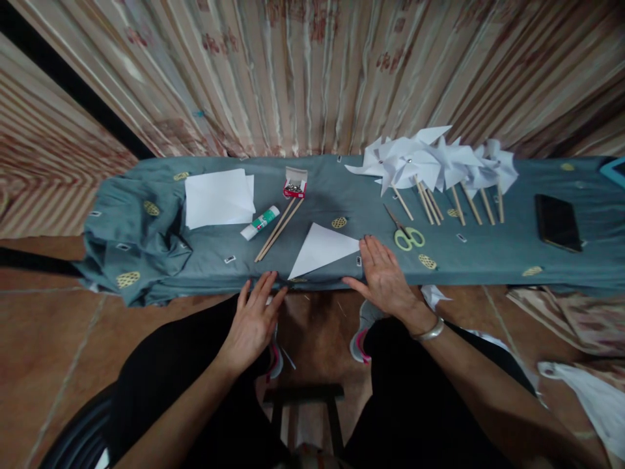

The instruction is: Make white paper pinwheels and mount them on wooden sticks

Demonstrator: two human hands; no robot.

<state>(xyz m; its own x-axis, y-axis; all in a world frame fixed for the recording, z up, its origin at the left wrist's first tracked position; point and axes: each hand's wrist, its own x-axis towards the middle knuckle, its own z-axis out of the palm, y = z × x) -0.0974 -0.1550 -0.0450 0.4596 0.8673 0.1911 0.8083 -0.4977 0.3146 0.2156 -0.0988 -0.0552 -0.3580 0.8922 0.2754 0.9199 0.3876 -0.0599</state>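
A white sheet of paper folded into a triangle (322, 249) lies on the cloth-covered bench in front of me. My right hand (385, 273) rests flat at its right corner, fingers stretched out and thumb apart. Near the bench's front edge, left of the triangle's lower corner, my left hand (256, 319) has its fingers spread and holds nothing. Two wooden sticks (278, 231) lie just beyond it, with a glue stick (260, 223) beside them. Green-handled scissors (404, 233) lie partly open past my right hand.
Farther left is a stack of white paper (219, 198); a small red box of metal pins (295, 184) stands behind the sticks. Several paper pinwheels (439, 163) on sticks lie at the back right, and a black phone (558, 221) beyond them. Curtains (303, 78) hang behind the bench.
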